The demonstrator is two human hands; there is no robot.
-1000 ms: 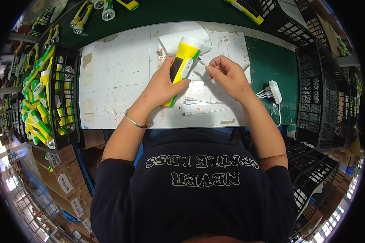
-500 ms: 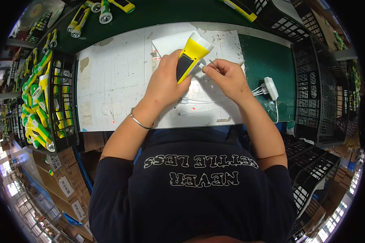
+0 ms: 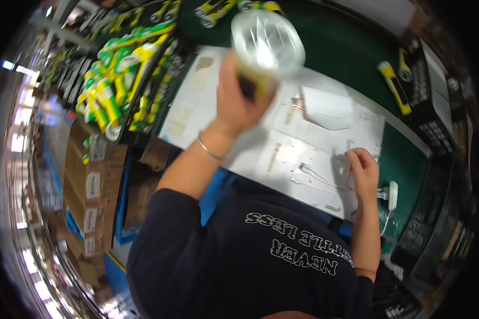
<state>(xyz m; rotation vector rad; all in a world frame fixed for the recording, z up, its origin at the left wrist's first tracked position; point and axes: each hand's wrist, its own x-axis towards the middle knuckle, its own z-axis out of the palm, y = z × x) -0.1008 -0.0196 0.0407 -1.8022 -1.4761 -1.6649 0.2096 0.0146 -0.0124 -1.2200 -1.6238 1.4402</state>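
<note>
My left hand (image 3: 238, 103) is wrapped round a yellow flashlight (image 3: 261, 82), raised off the table. Its wide clear lens end faces up, and motion blurs it. To the right, my right hand (image 3: 364, 171) is closed in a pinch over the white board. A short pale end of what looks like a charging cable (image 3: 350, 143) sticks up from its fingertips. Beside that hand lie other white charging cables (image 3: 316, 176), leading to a white charger block (image 3: 393, 195) on the green tabletop. A white sheet (image 3: 329, 108) lies beyond them.
At the left stands a black crate (image 3: 135, 114) filled with yellow and green flashlights. Several flashlights lie at the far edge, and another flashlight (image 3: 395, 87) lies at the far right beside a black crate (image 3: 431, 95). Cardboard boxes (image 3: 93, 186) are stacked lower left.
The head view has turned left. My left hand has lifted the flashlight up and away from my right hand, turning its lens upward. My right hand now stays low near the cables.
</note>
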